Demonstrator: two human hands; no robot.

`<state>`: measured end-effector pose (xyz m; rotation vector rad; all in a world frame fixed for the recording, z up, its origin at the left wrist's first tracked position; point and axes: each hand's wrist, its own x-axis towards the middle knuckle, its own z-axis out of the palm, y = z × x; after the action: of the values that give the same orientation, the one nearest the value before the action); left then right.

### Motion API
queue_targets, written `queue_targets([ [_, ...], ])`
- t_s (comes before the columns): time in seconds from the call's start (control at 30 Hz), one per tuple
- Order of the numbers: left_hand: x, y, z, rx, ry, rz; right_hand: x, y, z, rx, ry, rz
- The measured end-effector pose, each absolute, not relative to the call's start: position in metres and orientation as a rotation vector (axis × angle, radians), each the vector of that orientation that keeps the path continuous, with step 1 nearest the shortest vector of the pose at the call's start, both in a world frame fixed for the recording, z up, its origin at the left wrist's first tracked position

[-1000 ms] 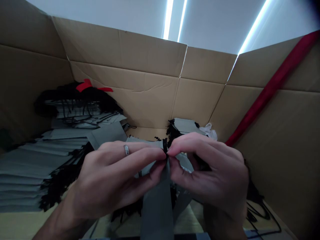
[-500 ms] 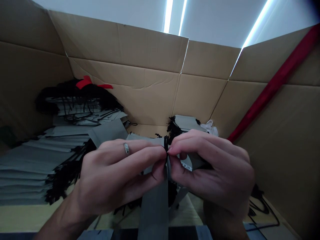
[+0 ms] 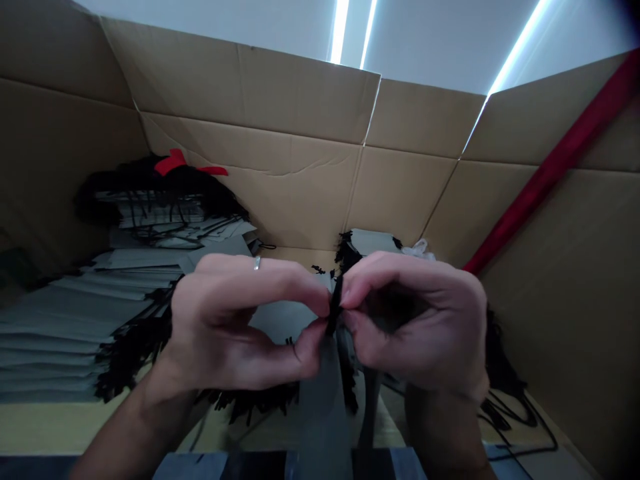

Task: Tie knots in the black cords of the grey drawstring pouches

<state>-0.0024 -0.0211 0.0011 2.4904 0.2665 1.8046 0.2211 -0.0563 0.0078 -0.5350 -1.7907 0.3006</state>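
Note:
My left hand, with a ring on one finger, pinches a black cord between thumb and forefinger. From the other side, my right hand grips the same dark piece with thumb and fingertips. Below the pinch, a grey flat strip hangs toward me, edge partly turned. How the cord joins the strip is hidden by my fingertips. Behind my hands, part of another grey sheet shows through the gap in my left hand, with black cord ends under it.
At the left lie spread grey pieces with black cords. Behind them rises a pile topped by black cords and a red strip. A smaller grey stack stands at the back. Cardboard walls enclose the table, and black cords lie right.
My left fingers have opened into a rounder pinch and the hand has risen slightly. The black cord now leans to the right, and the grey strip below has shifted right. My right hand has curled more.

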Motion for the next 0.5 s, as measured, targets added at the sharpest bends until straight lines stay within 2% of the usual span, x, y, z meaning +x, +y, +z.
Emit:
queue_targets([
  [0.27,-0.005,-0.028,-0.006,2.742,0.574,1.904,0.217,-0.057,0.003,-0.655,-1.719,0.065],
  [0.5,-0.016,-0.026,-0.023,2.815,0.369,1.919,0.218,-0.064,0.0,-0.649,-1.796,-0.098],
])
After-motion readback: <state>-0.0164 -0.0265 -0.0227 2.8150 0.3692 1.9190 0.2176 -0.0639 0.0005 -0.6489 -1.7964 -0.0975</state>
